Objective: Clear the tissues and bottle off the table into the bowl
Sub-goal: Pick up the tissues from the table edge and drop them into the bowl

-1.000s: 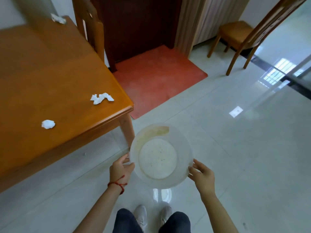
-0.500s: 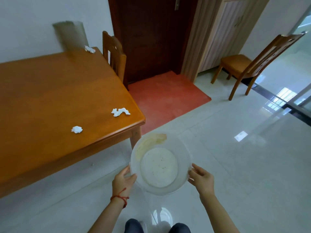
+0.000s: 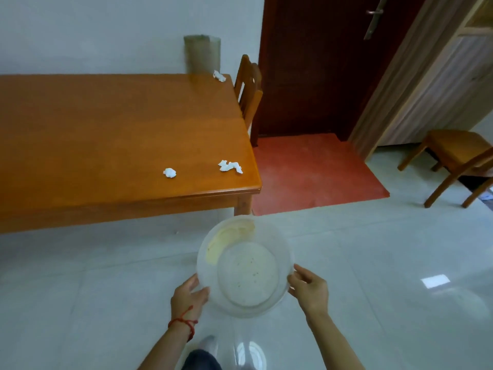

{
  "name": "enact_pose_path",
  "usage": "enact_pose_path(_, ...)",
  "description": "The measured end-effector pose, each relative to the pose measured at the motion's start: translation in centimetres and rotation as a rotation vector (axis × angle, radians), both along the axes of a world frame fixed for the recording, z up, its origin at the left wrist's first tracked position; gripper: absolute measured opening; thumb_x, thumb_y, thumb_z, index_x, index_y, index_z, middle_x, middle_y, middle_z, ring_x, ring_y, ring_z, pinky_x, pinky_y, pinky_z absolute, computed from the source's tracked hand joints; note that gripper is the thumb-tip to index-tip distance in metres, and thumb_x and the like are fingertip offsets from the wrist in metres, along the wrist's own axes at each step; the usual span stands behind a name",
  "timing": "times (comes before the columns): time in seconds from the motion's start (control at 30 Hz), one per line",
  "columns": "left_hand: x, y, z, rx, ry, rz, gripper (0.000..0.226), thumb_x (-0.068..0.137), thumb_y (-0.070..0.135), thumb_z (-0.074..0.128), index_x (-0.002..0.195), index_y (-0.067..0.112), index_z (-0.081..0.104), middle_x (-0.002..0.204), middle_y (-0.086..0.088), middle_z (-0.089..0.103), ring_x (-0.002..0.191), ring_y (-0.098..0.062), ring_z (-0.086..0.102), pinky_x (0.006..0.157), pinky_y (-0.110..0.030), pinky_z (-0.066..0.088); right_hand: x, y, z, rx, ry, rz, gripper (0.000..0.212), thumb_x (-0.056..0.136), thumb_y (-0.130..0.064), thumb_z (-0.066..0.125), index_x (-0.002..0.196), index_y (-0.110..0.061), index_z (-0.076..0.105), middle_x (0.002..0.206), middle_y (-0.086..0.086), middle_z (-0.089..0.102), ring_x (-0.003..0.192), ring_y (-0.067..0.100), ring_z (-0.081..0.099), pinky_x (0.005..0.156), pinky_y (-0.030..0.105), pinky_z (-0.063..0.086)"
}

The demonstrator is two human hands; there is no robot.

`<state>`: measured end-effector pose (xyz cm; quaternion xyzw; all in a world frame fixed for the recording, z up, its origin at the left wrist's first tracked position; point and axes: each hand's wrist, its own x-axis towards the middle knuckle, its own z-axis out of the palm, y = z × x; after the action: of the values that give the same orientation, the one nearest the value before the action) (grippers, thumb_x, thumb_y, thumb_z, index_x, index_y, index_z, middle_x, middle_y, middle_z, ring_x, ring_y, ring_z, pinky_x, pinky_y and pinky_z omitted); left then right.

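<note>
Head view: both hands carry the bowl (image 3: 244,265) over the floor, short of the table (image 3: 106,134). Left hand (image 3: 188,296) curled on the rim at its left side, thumb over the edge; right hand (image 3: 309,289) on the right rim, fingers loosely bent around it. Bowl clear plastic, nothing in it yet.

Targets all lie ahead and to the left of the bowl, up on the tabletop. Twisted tissue (image 3: 230,166) sits near the front right corner, its long axis roughly parallel to the front edge. Balled tissue (image 3: 169,172) lies left of it, well apart. Third tissue (image 3: 219,76) at the far right corner, just beside a tall greenish cylinder (image 3: 202,54), likely the bottle; too blurred to be sure.

Judgement: the twisted tissue is the closest pick. Left hand lies nearer the table side, so the right would hold the bowl.
</note>
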<state>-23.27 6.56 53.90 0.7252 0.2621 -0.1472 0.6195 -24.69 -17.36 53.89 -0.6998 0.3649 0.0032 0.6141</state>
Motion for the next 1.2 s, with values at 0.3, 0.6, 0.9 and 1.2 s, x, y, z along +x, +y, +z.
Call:
enact_pose_path(0.3, -1.4, 5.3, -0.3, 0.021, 0.017, 0.198, 0.053, 0.075, -0.005, 0.065, 0.125, 0.002, 0.053, 0.131, -0.020, 0.055, 0.116, -0.037, 0.054, 0.091, -0.048, 0.051, 2.4, 5.0, 0.4, -0.061, -0.002, 0.269, 0.036, 0.075, -0.007, 0.065, 0.111, -0.011, 0.065, 0.098, 0.010, 0.072, 0.077, 0.017, 0.069, 0.081, 0.044, 0.058)
enact_pose_path(0.6, 2.1, 10.9, -1.7, -0.040, 0.056, 0.315, 0.057, 0.074, -0.007, 0.066, 0.128, -0.002, 0.048, 0.132, -0.024, 0.052, 0.115, -0.040, 0.054, 0.089, -0.044, 0.051, 7.8, 10.1, -0.4, -0.103, 0.049, 0.405, 0.036, 0.078, -0.007, 0.063, 0.114, -0.009, 0.063, 0.102, 0.012, 0.071, 0.079, 0.018, 0.069, 0.080, 0.041, 0.058)
enact_pose_path(0.9, 6.6, 15.0, -3.2, -0.059, 0.078, 0.357, 0.054, 0.073, -0.004, 0.066, 0.126, 0.002, 0.053, 0.130, -0.020, 0.055, 0.110, -0.036, 0.058, 0.089, -0.039, 0.051, 12.4, 13.9, -1.5, -0.263, 0.144, 0.563, 0.035, 0.082, -0.018, 0.062, 0.117, -0.013, 0.062, 0.108, 0.006, 0.070, 0.090, 0.023, 0.067, 0.092, 0.037, 0.050)
enact_pose_path(1.2, 8.9, 16.0, -3.5, -0.075, 0.122, 0.460, 0.045, 0.073, -0.005, 0.066, 0.118, 0.001, 0.060, 0.123, -0.019, 0.061, 0.093, -0.028, 0.060, 0.094, -0.047, 0.049, 18.1, 15.0, -1.0, -0.376, 0.076, 0.695, 0.030, 0.084, -0.023, 0.062, 0.112, -0.013, 0.061, 0.113, 0.005, 0.066, 0.096, 0.019, 0.061, 0.084, 0.027, 0.046)
